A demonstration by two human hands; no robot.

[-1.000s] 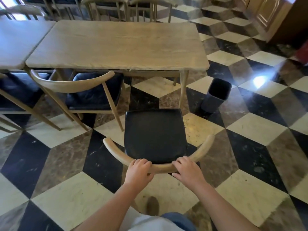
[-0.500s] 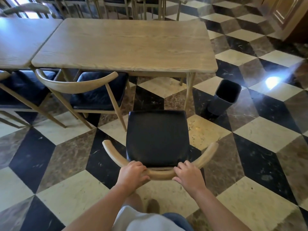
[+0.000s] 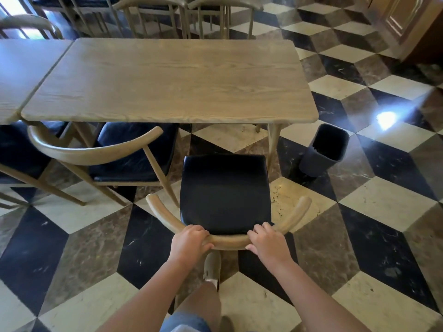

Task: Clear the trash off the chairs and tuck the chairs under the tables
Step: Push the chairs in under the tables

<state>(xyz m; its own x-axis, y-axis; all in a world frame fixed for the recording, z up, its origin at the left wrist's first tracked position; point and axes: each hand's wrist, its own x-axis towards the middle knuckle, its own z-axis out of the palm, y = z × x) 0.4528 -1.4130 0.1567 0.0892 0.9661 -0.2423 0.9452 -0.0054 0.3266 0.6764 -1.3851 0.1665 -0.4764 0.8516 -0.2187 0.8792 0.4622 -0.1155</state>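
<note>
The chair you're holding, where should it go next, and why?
Probably push the chair straight forward under the table. Both hands, left hand and right hand, grip its backrest, the seat looks bare, and it sits outside the table's edge.

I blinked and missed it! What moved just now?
The wooden chair with the black seat slid forward toward the light wooden table, pushed by the left hand and right hand, both still gripping its curved backrest. The dark bin stayed put.

Both forearms reaching forward; left hand (image 3: 190, 241) and right hand (image 3: 268, 243) gripping curved backrest rail (image 3: 229, 240), fingers curling over.
</note>
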